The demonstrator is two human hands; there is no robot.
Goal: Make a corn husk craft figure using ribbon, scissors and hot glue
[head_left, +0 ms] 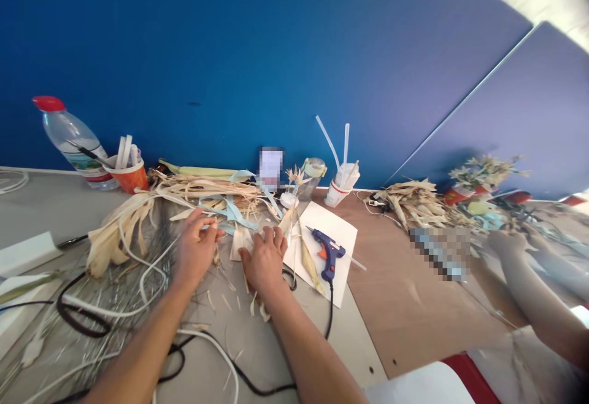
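My left hand is raised a little over the table, thumb and fingertips pinched together. What sits in that pinch is too small to make out; a thin brownish scrap hangs just below it. Palm down, my right hand lies on the table with fingers stretched forward, its thumb and fingers beside a pale piece of dried corn husk. A purple glue gun with an orange trigger rests to its right on a white sheet, near a long husk strip.
Dried husks and blue ribbon lie behind my hands. Thin wires and cables cover the left. A bottle, an orange cup and a cup of glue sticks stand along the blue partition. Another person's hands work at right.
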